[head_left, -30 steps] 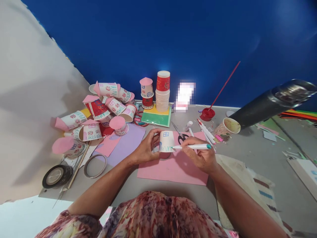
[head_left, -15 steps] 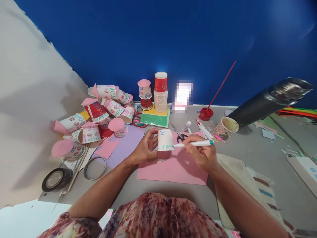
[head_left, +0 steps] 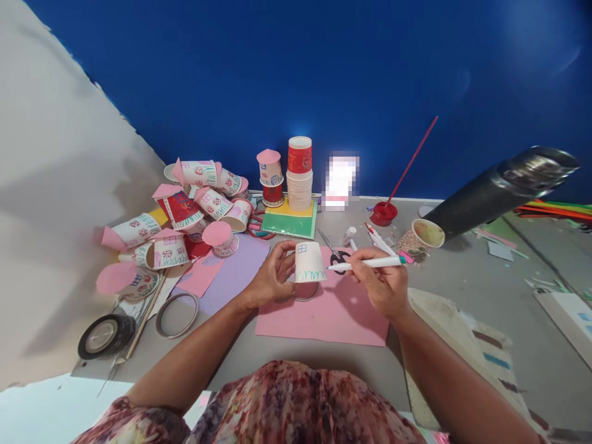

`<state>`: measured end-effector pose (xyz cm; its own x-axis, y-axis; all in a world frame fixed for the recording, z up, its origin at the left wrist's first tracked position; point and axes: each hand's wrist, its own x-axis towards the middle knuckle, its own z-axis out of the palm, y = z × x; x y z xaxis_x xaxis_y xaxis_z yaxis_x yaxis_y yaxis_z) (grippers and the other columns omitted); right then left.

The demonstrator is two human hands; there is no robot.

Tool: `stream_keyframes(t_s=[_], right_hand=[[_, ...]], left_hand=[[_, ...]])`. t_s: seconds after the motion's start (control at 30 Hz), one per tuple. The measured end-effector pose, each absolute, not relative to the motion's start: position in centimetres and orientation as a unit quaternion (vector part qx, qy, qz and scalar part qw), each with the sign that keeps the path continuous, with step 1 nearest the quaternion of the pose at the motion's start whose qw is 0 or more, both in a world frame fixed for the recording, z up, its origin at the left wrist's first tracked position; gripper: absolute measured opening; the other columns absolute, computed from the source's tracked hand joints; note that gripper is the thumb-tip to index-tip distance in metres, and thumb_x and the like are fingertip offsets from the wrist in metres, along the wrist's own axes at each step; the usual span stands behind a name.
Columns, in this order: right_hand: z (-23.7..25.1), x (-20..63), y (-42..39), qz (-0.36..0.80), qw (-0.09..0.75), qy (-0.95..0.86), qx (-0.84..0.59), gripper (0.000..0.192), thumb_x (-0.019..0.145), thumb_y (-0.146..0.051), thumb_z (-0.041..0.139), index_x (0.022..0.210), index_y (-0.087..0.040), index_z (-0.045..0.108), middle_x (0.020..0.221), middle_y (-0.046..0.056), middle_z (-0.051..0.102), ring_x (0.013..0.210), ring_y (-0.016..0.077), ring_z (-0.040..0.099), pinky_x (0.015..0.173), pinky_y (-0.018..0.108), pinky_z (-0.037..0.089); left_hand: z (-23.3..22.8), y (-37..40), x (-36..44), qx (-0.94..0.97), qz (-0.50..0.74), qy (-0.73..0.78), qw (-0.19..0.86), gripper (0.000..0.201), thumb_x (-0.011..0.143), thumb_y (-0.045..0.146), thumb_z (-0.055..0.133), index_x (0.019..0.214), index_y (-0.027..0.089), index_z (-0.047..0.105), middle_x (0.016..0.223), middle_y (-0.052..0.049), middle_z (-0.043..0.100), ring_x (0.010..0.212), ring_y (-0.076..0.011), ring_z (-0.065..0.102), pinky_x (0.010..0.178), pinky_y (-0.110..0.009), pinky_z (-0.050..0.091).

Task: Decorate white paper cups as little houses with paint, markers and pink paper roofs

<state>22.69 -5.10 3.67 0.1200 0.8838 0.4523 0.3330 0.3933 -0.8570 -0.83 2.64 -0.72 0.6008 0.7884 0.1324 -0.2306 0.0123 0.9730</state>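
My left hand (head_left: 274,274) grips a white paper cup (head_left: 309,258), held upside down with its rim downward. The cup bears a blue window drawing and a band of green wavy strokes along the rim. Between the fingers of my right hand (head_left: 385,282) is a green felt-tip pen (head_left: 370,263), its tip just right of the cup and apart from it. Beneath both hands lies a sheet of pink paper (head_left: 324,320), with a ring-shaped outline or ring (head_left: 305,292) partly hidden below the cup. Black-handled scissors (head_left: 340,258) rest behind the pen.
Decorated cups with pink paper roofs (head_left: 178,206) pile up at the left, near tape rolls (head_left: 177,315). A cup stack (head_left: 300,185) stands at the back. At right are loose markers (head_left: 379,239), a used cup (head_left: 422,237), a dark flask (head_left: 490,191) and a cloth (head_left: 444,351).
My right hand has shifted slightly right, drawing the pen tip off the cup's surface. The cup in my left hand has turned a little, showing more green strokes.
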Motion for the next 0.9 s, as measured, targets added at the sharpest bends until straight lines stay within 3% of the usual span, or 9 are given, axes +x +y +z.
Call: stream_keyframes(t_s=[0.3, 0.47, 0.63, 0.73, 0.8, 0.9], right_hand=[[3.5, 22.2, -5.4, 0.264, 0.55, -0.639, -0.469, 0.016, 0.098, -0.029, 0.061, 0.089, -0.02, 0.071, 0.077, 0.002, 0.069, 0.06, 0.014, 0.059, 0.053, 0.027, 0.045], [3.4, 22.6, -5.4, 0.302, 0.536, -0.639, -0.463, 0.019, 0.099, -0.028, 0.061, 0.083, -0.021, 0.068, 0.07, 0.0, 0.065, 0.061, 0.0141, 0.06, 0.056, 0.027, 0.047], [2.9, 22.4, -5.3, 0.308, 0.602, -0.584, -0.45, 0.016, 0.104, -0.032, 0.057, 0.108, -0.023, 0.07, 0.081, 0.001, 0.073, 0.054, 0.0119, 0.057, 0.052, 0.027, 0.047], [3.3, 22.2, -5.3, 0.291, 0.582, -0.589, -0.48, 0.021, 0.103, -0.037, 0.06, 0.117, -0.025, 0.07, 0.091, 0.003, 0.074, 0.062, 0.0131, 0.061, 0.058, 0.028, 0.051], [3.7, 22.1, -5.2, 0.295, 0.545, -0.61, -0.494, 0.035, 0.094, -0.044, 0.073, 0.124, -0.025, 0.069, 0.088, 0.002, 0.071, 0.068, 0.0156, 0.063, 0.062, 0.029, 0.053], [3.9, 22.1, -5.0, 0.32, 0.49, -0.643, -0.494, 0.075, 0.075, -0.055, 0.088, 0.138, -0.025, 0.061, 0.097, 0.004, 0.071, 0.076, 0.0197, 0.065, 0.066, 0.032, 0.056]], left_hand=[[-0.2, 2.4, -0.8, 0.596, 0.371, 0.238, 0.671, 0.072, 0.065, 0.023, 0.086, 0.126, 0.028, 0.049, 0.136, -0.01, 0.056, 0.133, -0.0287, 0.059, 0.106, -0.042, 0.05], [0.0, 2.3, -0.8, 0.588, 0.372, 0.228, 0.682, 0.073, 0.064, 0.022, 0.088, 0.126, 0.028, 0.05, 0.135, -0.011, 0.058, 0.132, -0.0293, 0.06, 0.108, -0.044, 0.05], [-0.4, 2.5, -0.8, 0.576, 0.381, 0.222, 0.688, 0.072, 0.065, 0.027, 0.091, 0.126, 0.029, 0.053, 0.14, -0.011, 0.056, 0.136, -0.0307, 0.057, 0.112, -0.046, 0.047], [-0.6, 2.5, -0.8, 0.551, 0.386, 0.208, 0.711, 0.077, 0.061, 0.031, 0.096, 0.127, 0.029, 0.055, 0.145, -0.012, 0.055, 0.135, -0.0316, 0.058, 0.109, -0.045, 0.048], [-0.4, 2.3, -0.8, 0.524, 0.388, 0.2, 0.731, 0.079, 0.061, 0.03, 0.096, 0.129, 0.028, 0.056, 0.145, -0.013, 0.057, 0.133, -0.0313, 0.059, 0.106, -0.041, 0.049], [0.0, 1.9, -0.7, 0.499, 0.37, 0.195, 0.759, 0.08, 0.064, 0.026, 0.095, 0.134, 0.027, 0.056, 0.144, -0.014, 0.06, 0.13, -0.03, 0.061, 0.099, -0.036, 0.051]])
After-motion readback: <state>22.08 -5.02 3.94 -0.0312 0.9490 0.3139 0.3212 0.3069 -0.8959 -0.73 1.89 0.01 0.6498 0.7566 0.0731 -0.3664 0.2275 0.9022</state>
